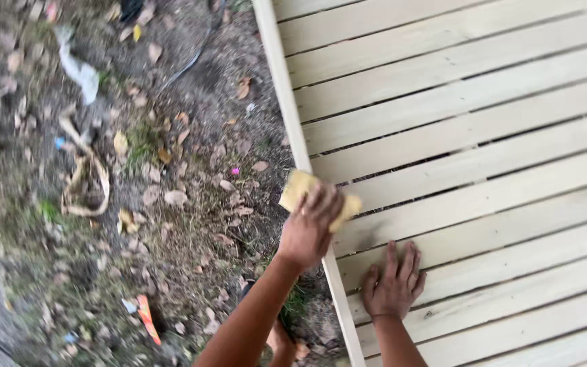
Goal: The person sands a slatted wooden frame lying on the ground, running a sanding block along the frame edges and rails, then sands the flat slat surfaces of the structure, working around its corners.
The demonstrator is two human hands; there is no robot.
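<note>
Fingers of the left hand (309, 228) are curled down and clamped on a yellowish pad (305, 192), looks like a folded bit of sandpaper or a sponge, can't tell which. It's pressed right on the left edge rail of a pale wooden slatted panel (484, 129), about halfway along the edge. The right hand (394, 284) is flat on the slats, fingers spread apart, palm down, holding nothing, a bit in from the same edge and nearer the panel's bottom. Off the left edge it's just bare dirt with dry leaves (171, 197), a white scrap of plastic (79, 68) and an orange wrapper (146, 316).
</note>
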